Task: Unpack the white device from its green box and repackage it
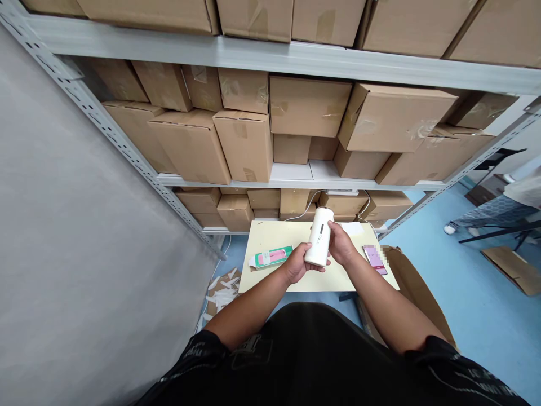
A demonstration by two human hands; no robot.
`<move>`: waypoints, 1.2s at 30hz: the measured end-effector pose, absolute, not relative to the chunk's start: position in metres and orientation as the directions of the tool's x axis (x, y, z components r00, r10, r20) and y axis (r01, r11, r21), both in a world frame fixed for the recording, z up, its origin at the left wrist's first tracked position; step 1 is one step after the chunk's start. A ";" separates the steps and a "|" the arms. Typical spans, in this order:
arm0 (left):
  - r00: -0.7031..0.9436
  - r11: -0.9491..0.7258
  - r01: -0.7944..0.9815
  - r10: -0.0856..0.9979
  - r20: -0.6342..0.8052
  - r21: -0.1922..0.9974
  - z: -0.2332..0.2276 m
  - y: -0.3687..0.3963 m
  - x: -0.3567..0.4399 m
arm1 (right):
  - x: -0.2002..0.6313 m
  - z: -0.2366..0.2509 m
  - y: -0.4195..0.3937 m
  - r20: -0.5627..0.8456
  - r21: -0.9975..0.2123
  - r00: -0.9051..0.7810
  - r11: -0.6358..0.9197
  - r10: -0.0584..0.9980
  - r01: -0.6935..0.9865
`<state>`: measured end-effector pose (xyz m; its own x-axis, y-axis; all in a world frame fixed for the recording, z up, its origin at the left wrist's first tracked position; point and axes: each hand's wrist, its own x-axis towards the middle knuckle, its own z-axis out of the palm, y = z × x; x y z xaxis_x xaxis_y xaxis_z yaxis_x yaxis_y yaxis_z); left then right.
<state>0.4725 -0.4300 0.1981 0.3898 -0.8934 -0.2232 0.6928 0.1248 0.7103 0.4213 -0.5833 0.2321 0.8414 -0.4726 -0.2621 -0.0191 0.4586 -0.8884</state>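
Black-shirted torso (313, 361) nearest; left hand (296, 264) cups a white cylindrical bottle's (320, 237) base, right hand (340, 243) closed round its side.

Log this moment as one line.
left hand: grips base of white cylindrical bottle | right hand: grips its side | green-pink flat carton: on pale yellow table
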 end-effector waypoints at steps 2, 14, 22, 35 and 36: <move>0.375 0.139 0.714 -0.903 -0.207 0.686 0.195 -0.430 0.473 | 0.424 0.231 -0.581 -0.242 -0.918 0.797 0.398 -0.554 -0.003; 0.393 0.195 0.648 -0.914 -0.104 0.736 0.175 -0.417 0.489 | 0.414 0.240 -0.571 -0.026 -0.988 0.898 0.148 -0.438 0.043; 0.484 0.190 0.509 -0.870 -0.097 0.840 0.160 -0.420 0.503 | 0.421 0.232 -0.577 0.157 -0.986 0.826 -0.131 -0.541 0.102; 0.891 -0.868 0.065 -0.171 -0.420 0.492 0.051 -0.308 0.580 | 0.413 0.190 -0.608 -0.171 -0.985 0.724 0.088 -0.668 -0.151; 0.866 -0.850 0.164 -0.119 -0.485 0.500 0.044 -0.306 0.582 | 0.415 0.186 -0.609 -0.176 -0.984 0.728 0.095 -0.662 -0.151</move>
